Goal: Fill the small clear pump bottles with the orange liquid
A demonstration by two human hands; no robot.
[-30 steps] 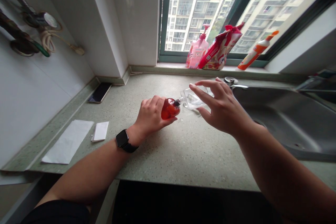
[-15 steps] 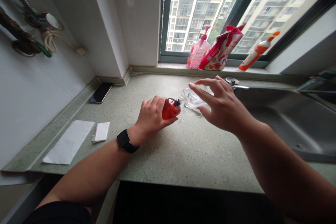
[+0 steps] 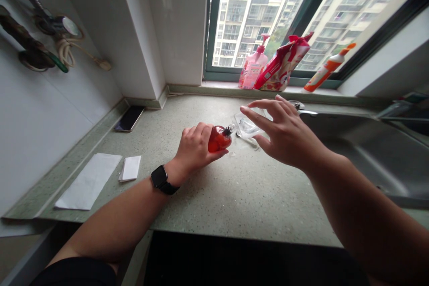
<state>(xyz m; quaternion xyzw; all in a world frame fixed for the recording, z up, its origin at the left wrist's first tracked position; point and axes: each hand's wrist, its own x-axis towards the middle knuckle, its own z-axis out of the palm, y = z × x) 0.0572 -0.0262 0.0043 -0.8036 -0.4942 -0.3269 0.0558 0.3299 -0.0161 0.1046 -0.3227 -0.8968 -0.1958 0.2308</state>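
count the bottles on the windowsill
2. A pink pump bottle stands left of the red pouch on the windowsill, and an orange-and-white squeeze bottle stands to its right. Another could be hidden behind the pouch.

L hand (image 3: pixel 196 147) wrapped round red bottle (image 3: pixel 219 139) w/ black nozzle; just past the grip, open R hand (image 3: pixel 288 136) over clear plastic pouch (image 3: pixel 247 126) on speckled counter (image 3: pixel 234 205).

No readable text, pink pump bottle (image 3: pixel 252 71) label too blurred
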